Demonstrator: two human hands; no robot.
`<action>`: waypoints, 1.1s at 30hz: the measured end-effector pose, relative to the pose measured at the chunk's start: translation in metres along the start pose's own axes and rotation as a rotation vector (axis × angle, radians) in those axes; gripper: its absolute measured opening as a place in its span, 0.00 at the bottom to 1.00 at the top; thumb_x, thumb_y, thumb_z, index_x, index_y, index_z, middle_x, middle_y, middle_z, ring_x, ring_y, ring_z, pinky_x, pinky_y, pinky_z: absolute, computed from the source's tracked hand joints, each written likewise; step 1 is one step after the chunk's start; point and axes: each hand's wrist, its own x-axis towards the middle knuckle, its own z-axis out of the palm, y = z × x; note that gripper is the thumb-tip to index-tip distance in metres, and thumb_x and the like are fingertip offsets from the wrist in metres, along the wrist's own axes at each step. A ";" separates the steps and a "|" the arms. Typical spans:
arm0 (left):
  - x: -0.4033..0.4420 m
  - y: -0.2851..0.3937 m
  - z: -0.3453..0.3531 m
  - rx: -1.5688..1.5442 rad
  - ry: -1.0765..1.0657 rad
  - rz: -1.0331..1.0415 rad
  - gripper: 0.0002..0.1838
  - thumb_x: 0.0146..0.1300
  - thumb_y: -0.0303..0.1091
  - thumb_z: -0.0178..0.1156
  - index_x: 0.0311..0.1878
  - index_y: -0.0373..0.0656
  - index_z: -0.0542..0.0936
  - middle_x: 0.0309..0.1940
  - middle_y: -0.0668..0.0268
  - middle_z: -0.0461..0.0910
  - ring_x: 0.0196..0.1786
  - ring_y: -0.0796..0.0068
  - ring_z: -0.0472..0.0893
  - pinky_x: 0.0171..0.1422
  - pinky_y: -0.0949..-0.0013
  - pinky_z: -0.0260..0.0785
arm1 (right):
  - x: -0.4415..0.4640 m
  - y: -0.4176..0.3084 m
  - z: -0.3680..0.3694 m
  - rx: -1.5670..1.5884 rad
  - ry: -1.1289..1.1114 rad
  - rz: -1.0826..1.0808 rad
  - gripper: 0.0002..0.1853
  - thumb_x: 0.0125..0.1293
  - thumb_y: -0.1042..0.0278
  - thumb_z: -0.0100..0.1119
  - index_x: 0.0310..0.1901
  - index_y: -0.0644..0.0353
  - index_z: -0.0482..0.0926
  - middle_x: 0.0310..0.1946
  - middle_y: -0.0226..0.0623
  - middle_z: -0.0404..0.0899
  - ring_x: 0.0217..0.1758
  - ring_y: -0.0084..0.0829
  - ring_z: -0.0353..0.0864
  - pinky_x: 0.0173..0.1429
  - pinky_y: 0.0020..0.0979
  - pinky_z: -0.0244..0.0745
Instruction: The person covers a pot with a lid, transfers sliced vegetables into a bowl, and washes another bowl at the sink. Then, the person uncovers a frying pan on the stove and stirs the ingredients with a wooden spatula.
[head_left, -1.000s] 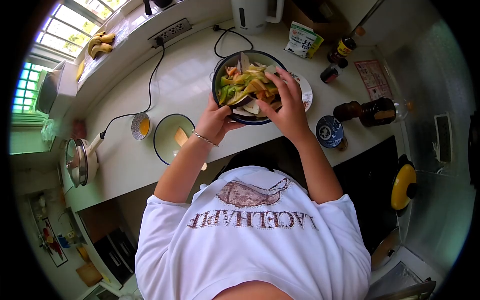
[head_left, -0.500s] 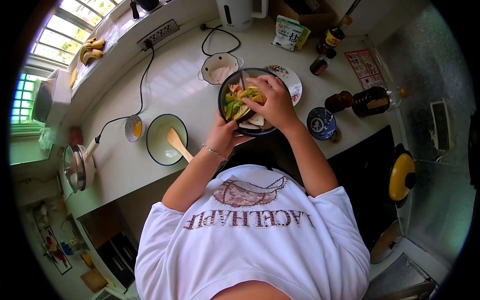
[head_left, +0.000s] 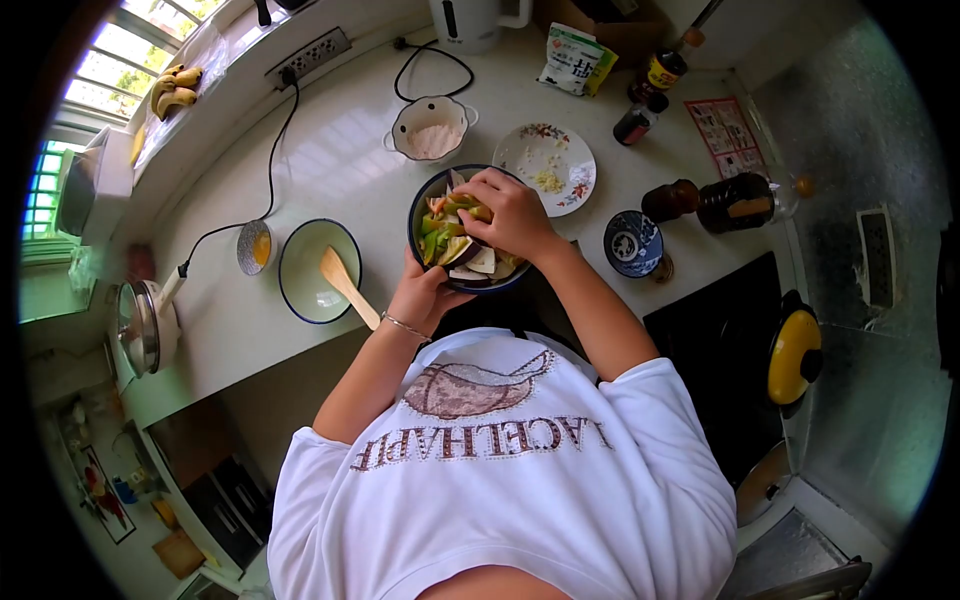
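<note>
Lower in our view and closer to our shirt now, the bowl point(head_left: 413, 222) has come away from the plate point(head_left: 519, 160) and the handled dish point(head_left: 403, 126), which it overlapped or hid a second ago and which both show whole. We have it in front of us near the front edge of the counter point(head_left: 225, 325); whether any of its weight rests there, we cannot tell. Our left hand point(head_left: 425, 292) grips the bowl at its near left side, thumb up at the rim and the other fingers curled low against the outside, mostly out of sight. Chopped vegetables point(head_left: 453, 243) fill the bowl, and they lie right under our right hand point(head_left: 508, 213), which reaches in over the right side of the rim. Its fingers are bent down onto the pieces, a little apart; whether they pinch any, we cannot tell. Just beyond the bowl stands the dish with something pale inside, and to its right the flowered plate carries small yellowish bits. Left of our left hand sits the basin point(head_left: 308, 262), a spatula point(head_left: 350, 288) leaning across its near rim.
</note>
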 end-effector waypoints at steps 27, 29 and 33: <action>0.020 -0.009 0.008 -0.052 0.062 0.064 0.32 0.56 0.18 0.40 0.63 0.57 0.49 0.58 0.60 0.62 0.53 0.59 0.73 0.51 0.49 0.71 | 0.011 0.139 -0.039 0.020 0.293 0.378 0.14 0.47 0.69 0.64 0.37 0.60 0.76 0.29 0.35 0.77 0.31 0.29 0.77 0.38 0.26 0.73; 0.021 -0.010 0.005 -0.057 0.072 0.062 0.32 0.57 0.18 0.40 0.63 0.57 0.49 0.58 0.60 0.62 0.53 0.59 0.73 0.51 0.50 0.71 | 0.010 0.141 -0.039 -0.083 0.220 0.340 0.15 0.44 0.65 0.64 0.37 0.57 0.76 0.31 0.37 0.76 0.34 0.36 0.77 0.39 0.31 0.73; 0.020 -0.009 0.001 -0.080 0.067 0.068 0.37 0.53 0.16 0.38 0.64 0.59 0.44 0.55 0.59 0.65 0.49 0.60 0.76 0.46 0.57 0.76 | 0.010 0.145 -0.030 -0.269 0.016 0.404 0.16 0.47 0.60 0.63 0.39 0.55 0.76 0.38 0.33 0.75 0.39 0.37 0.76 0.42 0.35 0.72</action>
